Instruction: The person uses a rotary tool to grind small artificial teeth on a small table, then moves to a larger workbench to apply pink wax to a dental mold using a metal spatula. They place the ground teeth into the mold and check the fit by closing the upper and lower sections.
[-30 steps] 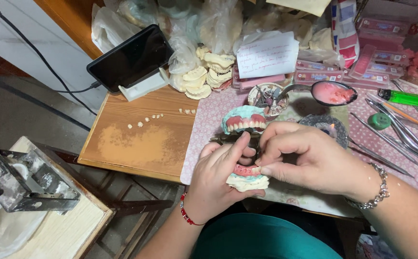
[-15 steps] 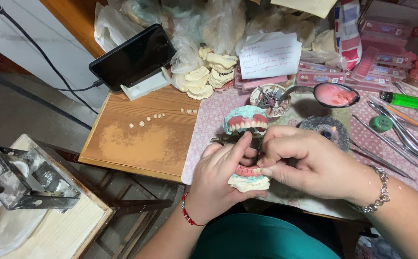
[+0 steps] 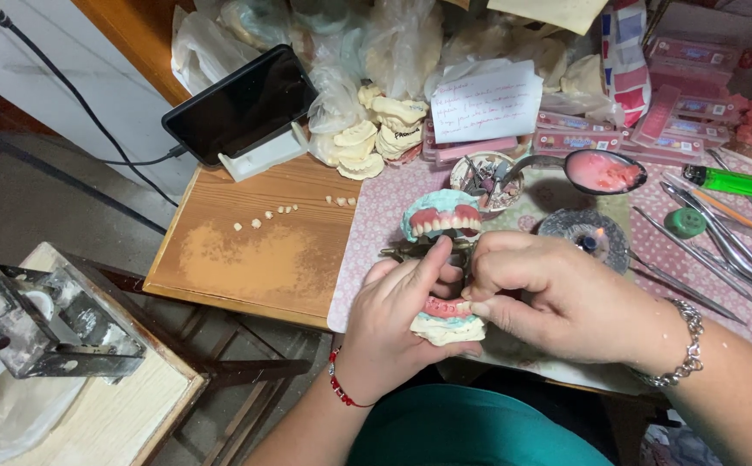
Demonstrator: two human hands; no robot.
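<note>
— Where was the work when you looked in?

— Near the front edge of the table point(image 3: 221, 293), about midway along it. The left hand point(image 3: 398, 332) was cupped under a lower cast point(image 3: 449, 326), pale stone with a pink wax rim on top, fingers closed round it. The right hand point(image 3: 557, 298) was pinched together over that rim, thumb and forefinger meeting at the wax. I couldn't tell whether a tooth or a small tool sat between them; the fingertips hid it.

— And the other half?

— The upper cast point(image 3: 442, 214) sat just behind the hands on a metal frame, its pink gum carrying a full-looking row of white teeth. I judged that arch set.

— So what was left?

— The lower one, I'd say. I saw mostly pink wax there and couldn't make out a finished row. Loose teeth point(image 3: 264, 217) lay in a line on the bare wood toward the left back of the table, well apart from the hands, so there seemed more to place.

— Anything nearby in use?

— A small burner point(image 3: 585, 237) just right of the frame, a spoon point(image 3: 596, 171) holding pink wax behind it, and metal tools point(image 3: 721, 242) along the right side.
</note>
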